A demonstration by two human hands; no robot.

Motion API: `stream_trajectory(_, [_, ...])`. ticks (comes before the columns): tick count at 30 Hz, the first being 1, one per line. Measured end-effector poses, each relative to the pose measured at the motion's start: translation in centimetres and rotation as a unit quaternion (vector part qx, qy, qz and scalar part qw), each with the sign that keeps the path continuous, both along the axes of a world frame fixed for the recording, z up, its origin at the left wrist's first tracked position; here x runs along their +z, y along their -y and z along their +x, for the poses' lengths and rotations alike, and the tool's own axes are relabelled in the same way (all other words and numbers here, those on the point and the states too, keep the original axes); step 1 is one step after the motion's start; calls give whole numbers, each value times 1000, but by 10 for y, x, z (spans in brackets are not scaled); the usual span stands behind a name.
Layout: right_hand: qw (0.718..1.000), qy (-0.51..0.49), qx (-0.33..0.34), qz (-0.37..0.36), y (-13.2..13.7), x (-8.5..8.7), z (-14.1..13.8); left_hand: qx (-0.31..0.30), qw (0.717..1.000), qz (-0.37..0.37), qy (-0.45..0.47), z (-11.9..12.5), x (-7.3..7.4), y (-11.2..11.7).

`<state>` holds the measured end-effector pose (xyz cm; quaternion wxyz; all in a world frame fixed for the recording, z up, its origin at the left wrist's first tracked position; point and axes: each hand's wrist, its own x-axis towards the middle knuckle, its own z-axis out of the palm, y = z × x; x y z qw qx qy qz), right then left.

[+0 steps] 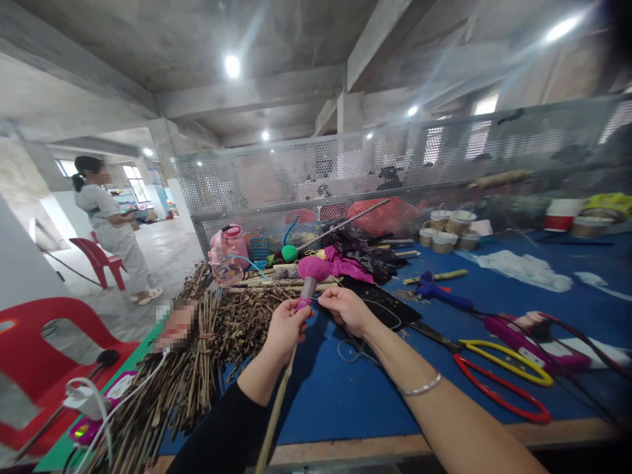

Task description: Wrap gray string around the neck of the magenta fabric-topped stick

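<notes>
My left hand (286, 327) is closed round a thin bamboo stick (274, 408) just below its top. The stick's top carries a round magenta cloth ball (314, 268) on a grey neck, held up over the blue table (345, 395). My right hand (347, 308) pinches a thin thread or wire that runs to the stick's neck, right beside the left hand. A silver bangle (421, 388) sits on my right forearm.
A heap of dry twigs and sticks (197, 355) lies left. Red- and yellow-handled shears (498, 375) and a blue glue gun (442, 295) lie right. Small buckets (447, 234) and a mesh screen (345, 178) stand behind. A red chair (44, 368) and a standing person (113, 227) are left.
</notes>
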<state>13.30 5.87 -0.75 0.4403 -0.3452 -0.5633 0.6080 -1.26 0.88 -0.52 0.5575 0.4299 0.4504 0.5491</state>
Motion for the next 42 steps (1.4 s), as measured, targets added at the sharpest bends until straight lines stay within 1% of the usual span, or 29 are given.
stream_trajectory(5, [999,-37,12,-2,2,2,-2,-56,992,-11,114,0,2,1])
stream_trajectory(7, [998,-58,37,-15,3,3,-2,-89,980,-29,174,1,3,3])
stream_trajectory(9, [994,-71,77,-27,4,3,0,-121,964,-56,231,1,2,3])
stream_trajectory(11, [992,-73,102,-33,3,3,2,-144,951,-86,258,-1,1,3])
stream_trajectory(12, [992,-68,100,-31,3,2,2,-152,951,-107,249,-2,1,2])
stream_trajectory(14, [996,-46,75,-23,2,0,3,-151,959,-149,187,-4,0,2])
stream_trajectory(15, [997,-31,60,-20,1,-1,2,-141,967,-159,142,-5,0,1])
stream_trajectory(16, [999,-16,47,-21,1,-3,1,-122,976,-152,96,-4,0,2])
stream_trajectory(17, [999,-4,37,-22,0,-4,0,-95,986,-128,51,-3,-1,2])
stream_trajectory(19, [999,10,23,-20,0,-6,-3,-35,998,-51,-27,1,-3,3])
stream_trajectory(20, [1000,15,19,-15,1,-6,-4,-11,998,-19,-59,3,-4,3])
stream_trajectory(22, [1000,21,18,-2,1,-7,-5,13,995,5,-97,6,-5,3])
stream_trajectory(24, [999,30,21,11,1,-6,-5,8,995,-5,-97,5,-5,3])
stream_trajectory(27, [999,39,14,29,2,-4,-3,2,998,-4,-61,0,-1,2])
stream_trajectory(29, [999,25,8,35,3,-1,-2,-4,999,2,-33,-3,2,3])
stream_trajectory(32, [999,-17,6,33,7,7,-1,-29,1000,-5,6,-4,6,5])
stream_trajectory(35, [998,-52,3,18,11,12,-1,-40,999,-12,30,-3,9,7])
stream_trajectory(37, [996,-87,8,2,13,14,-1,-44,999,-11,27,-1,10,8])
stream_trajectory(42, [982,-175,48,-54,10,14,3,-52,999,-10,12,3,10,10])
